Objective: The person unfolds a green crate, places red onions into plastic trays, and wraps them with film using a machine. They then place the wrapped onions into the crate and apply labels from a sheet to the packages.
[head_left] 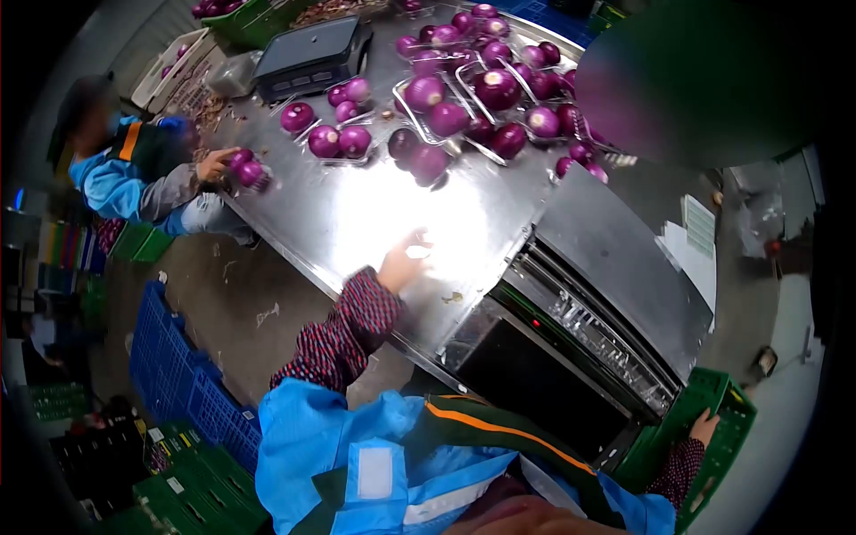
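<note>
My left hand (403, 261) reaches over the shiny metal table (312, 205), close to its front edge. Its fingers look apart with nothing visible between them, though glare and blur soften them. At the lower right, my right hand (704, 428) grips the rim of a green plastic crate (731, 419). Beyond my left hand, a clear tray of red onions (428, 163) sits on the table, blurred. Many more red onions (496, 89) in clear plastic trays crowd the far side.
A packing machine (615, 259) with a metal top stands between my hands. On the left, a co-worker (125, 169) holds onions (248, 169) at the table edge. A scale (312, 53) stands at the back; a blue pallet (187, 366) is on the floor. A blurred dark shape covers the upper right.
</note>
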Demonstrator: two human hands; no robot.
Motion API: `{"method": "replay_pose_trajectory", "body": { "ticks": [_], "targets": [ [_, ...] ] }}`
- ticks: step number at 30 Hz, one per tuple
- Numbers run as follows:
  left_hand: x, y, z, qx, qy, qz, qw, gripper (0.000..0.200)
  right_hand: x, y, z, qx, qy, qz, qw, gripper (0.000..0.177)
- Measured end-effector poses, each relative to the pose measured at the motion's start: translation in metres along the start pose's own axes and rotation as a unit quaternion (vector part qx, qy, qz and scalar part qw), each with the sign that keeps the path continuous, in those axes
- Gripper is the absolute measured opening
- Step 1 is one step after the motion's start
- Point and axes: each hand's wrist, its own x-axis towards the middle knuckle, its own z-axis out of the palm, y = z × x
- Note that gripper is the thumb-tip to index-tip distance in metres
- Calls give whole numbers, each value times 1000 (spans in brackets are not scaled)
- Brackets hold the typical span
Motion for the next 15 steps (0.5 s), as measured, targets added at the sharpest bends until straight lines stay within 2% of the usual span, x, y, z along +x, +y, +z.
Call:
{"method": "replay_pose_trajectory", "body": {
  "ticks": [1, 2, 3, 4, 5, 6, 7, 8, 9, 10, 13, 15],
  "targets": [
    [21, 18, -25, -89, 99, 24, 991, 36, -1, -5, -2, 4, -1, 11, 1000, 57],
    [32, 77, -23, -166, 206, -12, 964, 30, -2, -9, -3, 10, 0, 26, 1000, 57],
    [60, 77, -40, -60, 216, 77, 972, 28, -4, -10, -4, 13, 0, 43, 999, 57],
    [83, 87, -45, -27, 210, 145, 966, 30, -11, -17, -10, -8, -3, 48, 999, 57],
    [123, 69, -56, 72, 207, 199, 955, 35, -18, -26, -17, -29, -2, 53, 998, 56],
    [154, 72, -51, 105, 238, 117, 958, 41, -19, -34, -24, -49, -2, 57, 997, 56],
    [204, 40, -58, 177, 235, 82, 952, 48, -18, -34, -23, -43, 11, 54, 998, 56],
    [235, 31, -59, 266, 235, -3, 935, 53, -17, -29, -18, -35, 23, 52, 998, 55],
    [273, 9, -61, 264, 243, -98, 928, 56, -14, -22, -10, -61, 40, 50, 996, 54],
    [301, -15, -66, 278, 238, -95, 926, 52, -6, -16, -3, -87, 57, 47, 994, 54],
    [298, 10, -60, 331, 211, -102, 914, 43, -2, -10, 5, -130, 87, 63, 986, 51],
    [285, 24, -55, 377, 182, -110, 901, 37, -21, -31, -13, -137, 76, 73, 985, 50]
  ]
}}
